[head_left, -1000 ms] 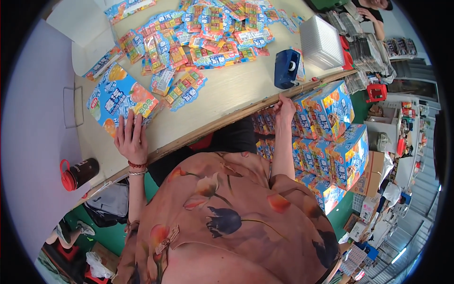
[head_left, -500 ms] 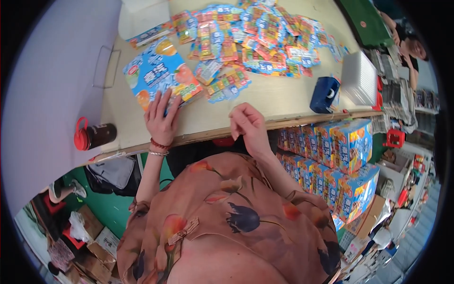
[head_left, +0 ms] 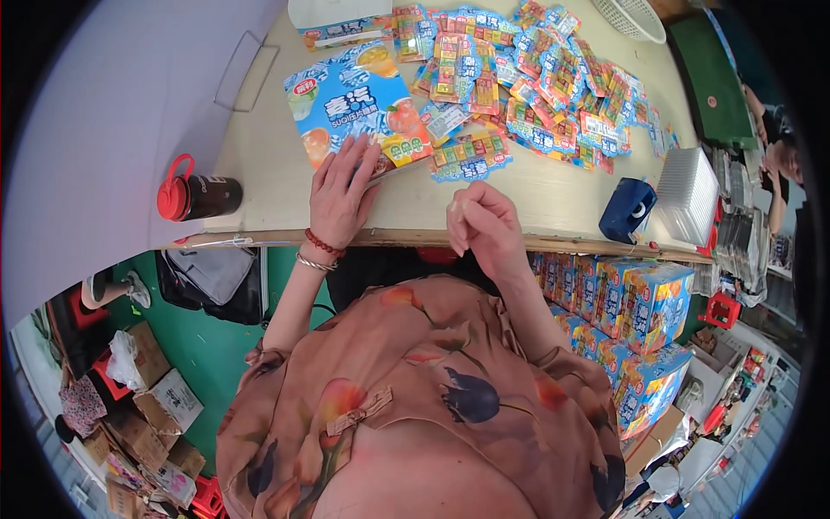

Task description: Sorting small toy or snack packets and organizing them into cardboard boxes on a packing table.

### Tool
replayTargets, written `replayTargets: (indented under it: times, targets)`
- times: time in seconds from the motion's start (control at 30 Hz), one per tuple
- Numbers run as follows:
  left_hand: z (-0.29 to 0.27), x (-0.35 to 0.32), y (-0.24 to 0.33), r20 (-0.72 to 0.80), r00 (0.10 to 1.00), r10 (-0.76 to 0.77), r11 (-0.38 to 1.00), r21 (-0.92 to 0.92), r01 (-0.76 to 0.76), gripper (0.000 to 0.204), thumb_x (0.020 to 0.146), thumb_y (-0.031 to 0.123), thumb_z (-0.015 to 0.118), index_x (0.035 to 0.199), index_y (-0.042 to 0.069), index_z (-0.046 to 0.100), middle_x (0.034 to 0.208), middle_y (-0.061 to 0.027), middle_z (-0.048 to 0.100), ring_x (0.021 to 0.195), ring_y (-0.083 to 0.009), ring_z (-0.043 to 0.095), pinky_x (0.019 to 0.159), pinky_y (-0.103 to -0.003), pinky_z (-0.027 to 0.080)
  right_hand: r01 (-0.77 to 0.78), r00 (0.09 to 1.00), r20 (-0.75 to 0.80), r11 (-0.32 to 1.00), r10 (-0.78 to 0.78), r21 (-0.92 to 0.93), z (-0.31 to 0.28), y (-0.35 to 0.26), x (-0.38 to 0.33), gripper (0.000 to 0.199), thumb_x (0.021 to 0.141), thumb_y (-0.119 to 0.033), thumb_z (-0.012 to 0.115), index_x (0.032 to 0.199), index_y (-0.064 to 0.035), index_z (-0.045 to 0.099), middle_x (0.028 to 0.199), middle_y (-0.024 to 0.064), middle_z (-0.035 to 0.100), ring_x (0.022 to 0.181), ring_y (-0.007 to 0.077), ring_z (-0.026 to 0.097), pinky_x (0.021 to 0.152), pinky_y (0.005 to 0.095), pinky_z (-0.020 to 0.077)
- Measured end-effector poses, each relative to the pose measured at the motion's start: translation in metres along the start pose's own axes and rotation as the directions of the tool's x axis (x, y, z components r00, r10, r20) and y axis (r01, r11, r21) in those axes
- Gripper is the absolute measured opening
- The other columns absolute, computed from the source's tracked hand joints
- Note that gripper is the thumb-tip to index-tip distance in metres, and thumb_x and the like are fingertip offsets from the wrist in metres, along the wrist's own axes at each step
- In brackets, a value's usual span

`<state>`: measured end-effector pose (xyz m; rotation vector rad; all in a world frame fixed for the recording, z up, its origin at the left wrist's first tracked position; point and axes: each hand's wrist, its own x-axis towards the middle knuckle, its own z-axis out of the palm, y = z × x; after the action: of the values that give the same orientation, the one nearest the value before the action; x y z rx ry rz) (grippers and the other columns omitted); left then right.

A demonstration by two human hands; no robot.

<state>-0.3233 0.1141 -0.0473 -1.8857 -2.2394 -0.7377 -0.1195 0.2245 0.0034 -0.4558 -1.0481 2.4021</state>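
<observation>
A blue display box (head_left: 359, 108) with fruit pictures lies on the table, its printed panel facing up. My left hand (head_left: 344, 186) rests on the box's near edge, fingers stretched out flat over the panel. Near the table's front edge, to the right of the box, my right hand (head_left: 489, 223) hovers with its fingers curled in; nothing shows between them. Just beyond it lies a single candy pack (head_left: 472, 157) with rows of coloured tablets. A large heap of similar packs (head_left: 553, 78) spreads behind and to the right.
An open white-lined box (head_left: 341, 16) stands at the back left. A dark bottle with a red lid (head_left: 201, 197) is at left. A navy holder (head_left: 627, 210) and a clear plastic tray (head_left: 689, 195) sit at right. Stacked filled boxes (head_left: 644, 303) stand below the table edge.
The whole view has shifted, so the table things appear farther right. My left hand stays on the box. My right hand's fingers have curled in a little more.
</observation>
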Motion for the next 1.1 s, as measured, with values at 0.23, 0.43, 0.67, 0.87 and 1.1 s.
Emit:
replayTargets:
  times: [0.23,0.43,0.67,0.87,1.1]
  targets:
    - [-0.02,0.004,0.005,0.061,0.998,0.009,0.996,-0.085,-0.003,0.057,0.08,0.014,0.066,0.133,0.012,0.048,0.139,-0.0094,0.044,0.131,-0.0275,0.039,0.108,-0.04,0.027,0.028,1.0,0.007,0.988,-0.029,0.151,0.006,-0.012,0.004,0.018,0.093,-0.018,0.053,0.083,-0.0039,0.049,0.066,0.004,0.047,0.053,0.0102,0.044,0.046,0.0233,0.0384]
    - [-0.045,0.031,0.045,0.109,0.993,-0.053,0.39,-0.913,0.121,0.046,0.081,0.015,0.065,0.125,0.007,0.055,0.128,-0.0102,0.054,0.128,-0.0259,0.041,0.107,-0.038,0.028,0.035,0.995,0.087,0.993,-0.045,0.114,0.005,-0.021,-0.001,0.018,0.092,-0.018,0.055,0.082,-0.0037,0.05,0.065,0.0037,0.048,0.053,0.0102,0.045,0.046,0.0234,0.0382]
    - [-0.017,0.073,0.068,0.502,0.789,0.354,0.302,-0.86,0.411,0.014,0.087,0.017,0.065,0.09,0.005,0.059,0.097,-0.0011,0.058,0.089,-0.0095,0.05,0.081,-0.026,0.04,0.132,0.978,-0.153,0.989,-0.141,-0.068,-0.025,-0.041,-0.046,0.015,0.091,-0.013,0.056,0.081,-0.0024,0.052,0.064,0.0018,0.049,0.052,0.0083,0.045,0.047,0.0217,0.0375]
    - [0.02,0.118,0.149,0.253,0.828,0.5,0.156,-0.967,0.201,0.032,0.091,0.021,0.054,0.119,0.004,0.05,0.106,-0.0033,0.053,0.096,-0.0128,0.048,0.087,-0.028,0.038,0.011,0.872,-0.454,0.936,-0.182,-0.353,-0.039,-0.059,-0.105,0.013,0.09,-0.011,0.061,0.081,-0.003,0.058,0.065,-0.003,0.052,0.054,0.002,0.047,0.046,0.0177,0.0364]
    - [0.059,0.141,0.196,0.628,0.278,0.726,0.441,-0.737,0.512,0.016,0.087,0.018,0.065,0.088,0.003,0.06,0.077,0.0019,0.059,0.071,-0.0033,0.052,0.062,-0.021,0.041,-0.172,0.679,-0.647,0.782,-0.347,-0.599,-0.068,-0.078,-0.154,0.017,0.089,-0.015,0.063,0.081,-0.0003,0.061,0.065,-0.0058,0.051,0.059,0.0011,0.041,0.052,0.0187,0.0332]
